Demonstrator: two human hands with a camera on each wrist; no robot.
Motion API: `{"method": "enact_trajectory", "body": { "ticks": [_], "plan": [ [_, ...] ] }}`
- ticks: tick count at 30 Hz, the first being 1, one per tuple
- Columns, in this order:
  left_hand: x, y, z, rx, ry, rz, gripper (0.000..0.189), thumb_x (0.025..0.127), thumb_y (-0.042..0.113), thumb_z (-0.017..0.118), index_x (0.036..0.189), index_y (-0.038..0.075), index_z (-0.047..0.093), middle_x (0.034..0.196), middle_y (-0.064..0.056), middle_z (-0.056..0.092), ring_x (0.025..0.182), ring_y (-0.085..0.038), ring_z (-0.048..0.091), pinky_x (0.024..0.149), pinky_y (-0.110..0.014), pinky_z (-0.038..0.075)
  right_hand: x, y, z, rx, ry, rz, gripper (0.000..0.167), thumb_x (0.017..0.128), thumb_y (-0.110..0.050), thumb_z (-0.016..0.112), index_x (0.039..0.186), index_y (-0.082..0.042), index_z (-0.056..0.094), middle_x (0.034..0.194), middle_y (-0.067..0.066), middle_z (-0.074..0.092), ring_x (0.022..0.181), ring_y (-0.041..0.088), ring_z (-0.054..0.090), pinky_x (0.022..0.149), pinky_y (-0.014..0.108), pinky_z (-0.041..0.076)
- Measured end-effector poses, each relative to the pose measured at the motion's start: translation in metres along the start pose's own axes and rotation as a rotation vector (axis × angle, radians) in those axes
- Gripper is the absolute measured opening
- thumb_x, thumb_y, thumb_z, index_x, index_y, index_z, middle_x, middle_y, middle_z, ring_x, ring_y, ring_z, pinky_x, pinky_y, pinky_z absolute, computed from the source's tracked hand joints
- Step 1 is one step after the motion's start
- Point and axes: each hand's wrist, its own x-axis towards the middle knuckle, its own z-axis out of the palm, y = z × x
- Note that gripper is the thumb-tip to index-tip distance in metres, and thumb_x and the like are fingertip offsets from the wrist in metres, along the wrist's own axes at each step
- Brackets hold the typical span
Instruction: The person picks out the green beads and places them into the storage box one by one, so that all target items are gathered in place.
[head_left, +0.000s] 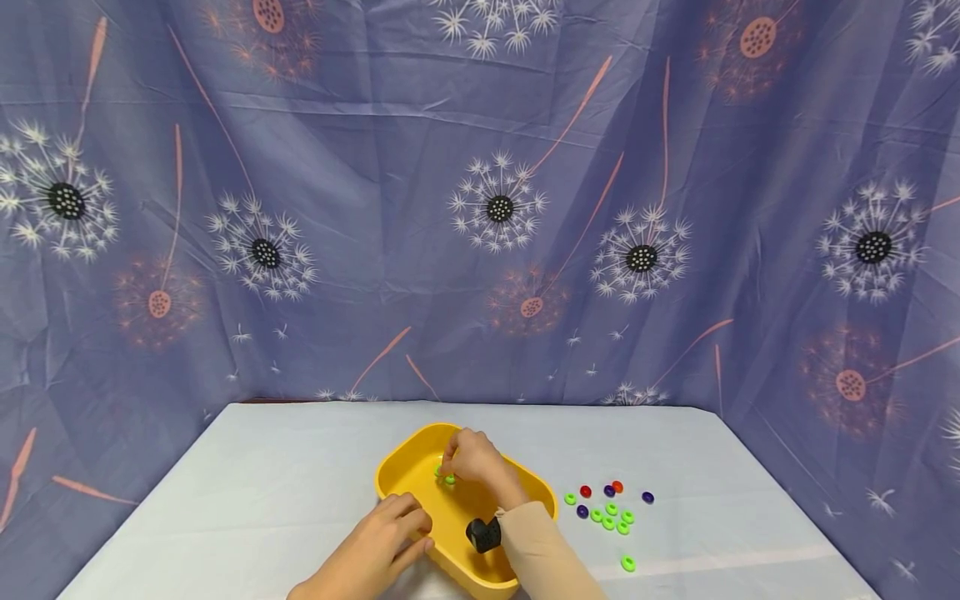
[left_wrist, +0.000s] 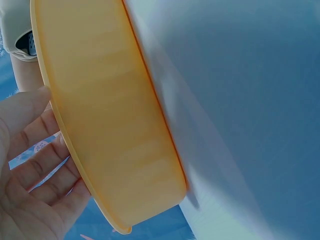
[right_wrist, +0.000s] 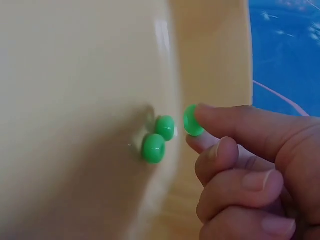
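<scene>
A yellow plastic tray point(head_left: 411, 479) sits on the white table in front of me. My left hand point(head_left: 382, 537) holds its near-left rim; in the left wrist view the thumb point(left_wrist: 30, 106) lies against the rim, with the other fingers over it. Inside the tray's far end, my right hand point(head_left: 480, 462) pinches a green bead point(right_wrist: 191, 121) between thumb and index finger. Beside that bead, two more green beads point(right_wrist: 153, 148) lie close together on the tray floor. A black device point(head_left: 482, 534) on the right wrist hides part of the tray.
Right of the tray, loose beads are scattered on the white table point(head_left: 697, 500): several green beads point(head_left: 609, 523), a few purple beads point(head_left: 648, 497), a red bead point(head_left: 586, 492) and an orange bead point(head_left: 617, 487). A blue dandelion-print curtain point(head_left: 420, 250) hangs behind and at both sides.
</scene>
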Motion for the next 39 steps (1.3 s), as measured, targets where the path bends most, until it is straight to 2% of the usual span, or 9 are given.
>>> {"method": "enact_trajectory", "body": {
  "ticks": [8, 15, 39],
  "plan": [
    [0.0001, -0.0009, 0.0013, 0.015, 0.031, 0.036, 0.012, 0.088, 0.015, 0.073, 0.088, 0.020, 0.063, 0.089, 0.013, 0.050, 0.079, 0.000, 0.042, 0.067, -0.016, 0.041, -0.0019, 0.0006, 0.0058, -0.074, -0.037, -0.017, 0.018, 0.080, -0.009, 0.081, 0.069, -0.010, 0.067, 0.062, 0.002, 0.060, 0.054, 0.015, 0.051, 0.050, 0.023, 0.039],
    [0.0010, -0.0016, 0.0010, -0.006, 0.017, 0.037, 0.011, 0.090, 0.015, 0.072, 0.089, 0.020, 0.063, 0.089, 0.013, 0.051, 0.078, 0.001, 0.040, 0.066, -0.017, 0.039, -0.0046, -0.0014, 0.0061, -0.099, -0.069, -0.008, 0.020, 0.078, -0.012, 0.083, 0.069, -0.012, 0.065, 0.059, 0.001, 0.062, 0.053, 0.013, 0.052, 0.050, 0.023, 0.040],
    [0.0004, -0.0020, 0.0024, 0.017, 0.029, 0.044, 0.011, 0.089, 0.015, 0.073, 0.088, 0.020, 0.063, 0.089, 0.013, 0.051, 0.078, 0.000, 0.041, 0.067, -0.017, 0.040, -0.0069, -0.0016, 0.0073, -0.112, -0.075, 0.004, 0.023, 0.077, -0.010, 0.084, 0.066, -0.011, 0.064, 0.059, -0.001, 0.059, 0.053, 0.011, 0.049, 0.049, 0.022, 0.038]
  ]
}}
